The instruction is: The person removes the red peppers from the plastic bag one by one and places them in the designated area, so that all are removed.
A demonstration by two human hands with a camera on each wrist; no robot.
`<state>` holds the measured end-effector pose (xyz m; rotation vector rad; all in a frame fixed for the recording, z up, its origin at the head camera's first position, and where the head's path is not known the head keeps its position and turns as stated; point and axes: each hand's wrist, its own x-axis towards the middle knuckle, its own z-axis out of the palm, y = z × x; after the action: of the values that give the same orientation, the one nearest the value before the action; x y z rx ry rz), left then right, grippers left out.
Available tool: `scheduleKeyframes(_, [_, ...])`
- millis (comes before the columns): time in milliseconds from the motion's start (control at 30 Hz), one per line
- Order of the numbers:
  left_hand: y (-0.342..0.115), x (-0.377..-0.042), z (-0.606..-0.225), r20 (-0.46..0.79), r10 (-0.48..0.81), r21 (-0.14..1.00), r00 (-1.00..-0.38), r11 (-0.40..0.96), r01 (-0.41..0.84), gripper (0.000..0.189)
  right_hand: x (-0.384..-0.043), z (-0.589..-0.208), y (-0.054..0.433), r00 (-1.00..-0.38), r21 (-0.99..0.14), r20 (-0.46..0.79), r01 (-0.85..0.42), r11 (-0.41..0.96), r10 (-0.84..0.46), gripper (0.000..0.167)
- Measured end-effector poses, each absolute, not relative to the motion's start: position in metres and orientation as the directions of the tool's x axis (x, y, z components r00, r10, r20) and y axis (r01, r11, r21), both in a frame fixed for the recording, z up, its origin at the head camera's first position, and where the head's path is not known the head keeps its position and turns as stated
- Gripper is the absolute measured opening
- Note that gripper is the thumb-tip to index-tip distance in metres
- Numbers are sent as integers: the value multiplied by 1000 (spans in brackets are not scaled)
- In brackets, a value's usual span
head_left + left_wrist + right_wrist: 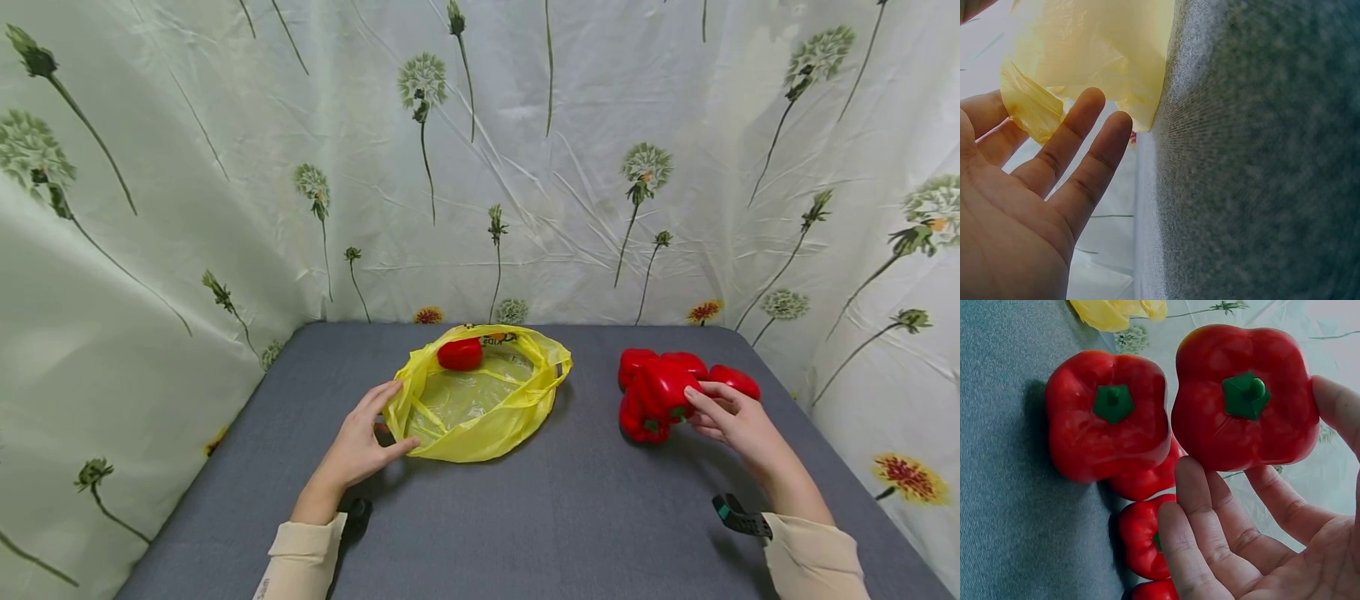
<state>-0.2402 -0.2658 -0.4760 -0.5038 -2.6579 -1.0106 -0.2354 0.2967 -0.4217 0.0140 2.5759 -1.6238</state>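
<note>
In the head view, a yellow plastic bag (480,442) stands with its mouth spread wide, a red bell pepper (460,354) inside against the far wall. My left hand (360,442) is at the bag's left rim, thumb and fingers apart; the left wrist view shows fairly straight fingers touching the yellow plastic (1104,50). On the right, my right hand (738,421) holds a red bell pepper (663,385) between thumb and fingers. Its green stem faces the right wrist camera, where the held pepper (1285,369) appears raised beside another bell pepper (1072,437).
Several more red bell peppers cluster around the held one, among them one in front (637,421) and one at the far right (738,381). They lie on a dark grey table (555,517). A flower-patterned curtain (525,167) hangs behind and at both sides.
</note>
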Motion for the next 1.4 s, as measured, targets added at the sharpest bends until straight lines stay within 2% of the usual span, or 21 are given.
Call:
scheduleKeyframes(467, [-264, -240, -473, 342, 226, 588, -912, 706, 396, 96, -230, -425, 311, -995, -911, -97, 87, 403, -4, 71])
scheduleKeyframes(833, [-264, -240, -474, 341, 229, 588, -912, 705, 397, 96, -225, -434, 323, -992, -893, -122, 117, 434, 15, 75])
scheduleKeyframes(1133, [-264, -240, -475, 338, 226, 584, -914, 711, 392, 96, -222, -441, 330, -991, -903, -125, 129, 409, 36, 60])
scheduleKeyframes(1400, [-265, -240, -476, 335, 221, 591, -916, 707, 388, 95, -221, -443, 336, -985, -891, -164, 172, 420, 55, 73])
